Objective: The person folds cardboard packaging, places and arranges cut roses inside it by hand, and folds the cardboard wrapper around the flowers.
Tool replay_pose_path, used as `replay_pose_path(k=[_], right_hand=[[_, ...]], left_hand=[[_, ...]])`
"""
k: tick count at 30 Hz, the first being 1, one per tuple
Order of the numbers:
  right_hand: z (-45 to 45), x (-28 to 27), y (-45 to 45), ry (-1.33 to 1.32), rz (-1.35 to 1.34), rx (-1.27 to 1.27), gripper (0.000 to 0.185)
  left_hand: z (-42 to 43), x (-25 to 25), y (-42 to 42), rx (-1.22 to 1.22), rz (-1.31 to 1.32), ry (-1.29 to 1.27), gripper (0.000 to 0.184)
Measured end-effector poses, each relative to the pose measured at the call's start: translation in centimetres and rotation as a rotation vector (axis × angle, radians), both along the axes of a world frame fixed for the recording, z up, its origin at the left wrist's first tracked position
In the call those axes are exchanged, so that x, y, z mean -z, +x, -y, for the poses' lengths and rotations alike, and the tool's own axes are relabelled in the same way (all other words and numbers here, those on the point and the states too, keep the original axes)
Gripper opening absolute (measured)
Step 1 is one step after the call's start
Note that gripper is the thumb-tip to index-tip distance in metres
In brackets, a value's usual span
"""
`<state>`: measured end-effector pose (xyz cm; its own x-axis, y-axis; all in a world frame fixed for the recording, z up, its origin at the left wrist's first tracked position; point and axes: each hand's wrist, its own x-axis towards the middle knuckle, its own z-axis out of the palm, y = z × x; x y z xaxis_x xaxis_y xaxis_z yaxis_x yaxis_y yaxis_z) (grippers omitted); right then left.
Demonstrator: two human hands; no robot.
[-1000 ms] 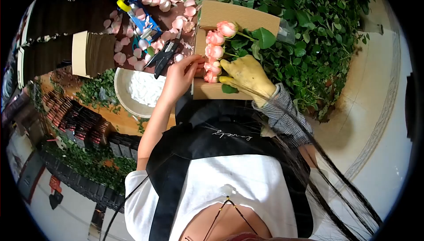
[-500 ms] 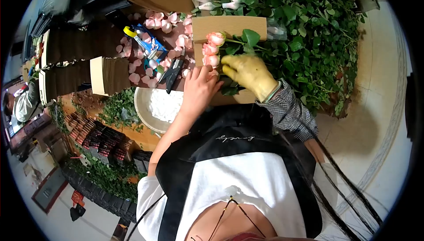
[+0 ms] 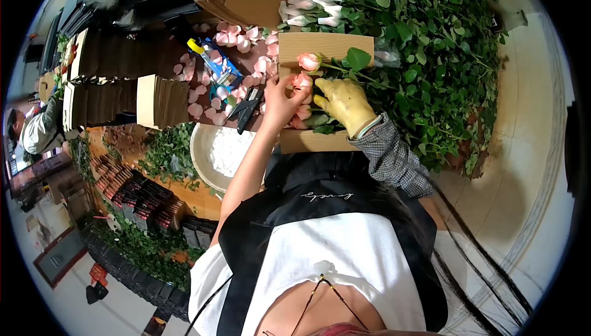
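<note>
My bare left hand (image 3: 281,101) has its fingers closed around the bloom of a pink rose (image 3: 302,82). From the other side my right hand (image 3: 346,101), in a yellow glove, pinches the same rose just below the bloom; its stem is mostly hidden by the glove. Another pink rose (image 3: 309,61) lies above it on corrugated cardboard (image 3: 326,43), its leafy stem pointing right. Below my left fingers, more pink blooms (image 3: 303,112) show, partly covered. A black stapler (image 3: 249,107) rests just left of my left hand.
Loose pink petals (image 3: 243,44) and a yellow-handled tool (image 3: 196,45) lie at the upper left. A bowl of white pieces (image 3: 200,157) stands beside my left forearm. Stacked cardboard (image 3: 161,101) is further left. Leafy stems (image 3: 431,77) fill the right, with white-netted buds (image 3: 301,4) above.
My left hand has moved up to the middle rose and closed on its bloom. The gloved hand has shifted slightly left and down beside it. The whole view has shifted a little.
</note>
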<state>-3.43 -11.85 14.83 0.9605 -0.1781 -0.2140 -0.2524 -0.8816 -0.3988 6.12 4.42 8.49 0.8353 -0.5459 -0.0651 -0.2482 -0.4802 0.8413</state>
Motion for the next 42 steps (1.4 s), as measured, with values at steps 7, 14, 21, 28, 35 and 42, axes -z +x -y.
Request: replay_pose_path(k=[7, 14, 21, 28, 35, 42], right_hand=[[1.1, -5.2, 0.4, -0.045, 0.292, 0.254, 0.024], [0.1, 0.2, 0.5, 0.178, 0.272, 0.137, 0.022], [0.4, -1.5, 0.3, 0.216, 0.270, 0.085, 0.026], [0.1, 2.2, 1.2, 0.341, 0.297, 0.215, 0.038], [-0.8, 1.0, 1.5, 0.039, 0.215, 0.059, 0.040], [-1.5, 0.0, 1.6, 0.047, 0.293, 0.084, 0.036]], left_hand=[[0.2, 2.1, 0.0, 0.015, -0.048, 0.035, 0.047], [-0.1, 1.6, -0.3, -0.004, 0.021, -0.009, 0.048], [0.0, 2.1, -0.4, -0.026, 0.047, 0.047, 0.052], [0.1, 0.9, -0.4, -0.020, -0.113, 0.046, 0.051], [-1.3, 0.2, 0.7, 0.071, -0.346, -0.034, 0.051], [-16.3, -4.9, 8.8, -0.338, -0.001, -0.034, 0.030]])
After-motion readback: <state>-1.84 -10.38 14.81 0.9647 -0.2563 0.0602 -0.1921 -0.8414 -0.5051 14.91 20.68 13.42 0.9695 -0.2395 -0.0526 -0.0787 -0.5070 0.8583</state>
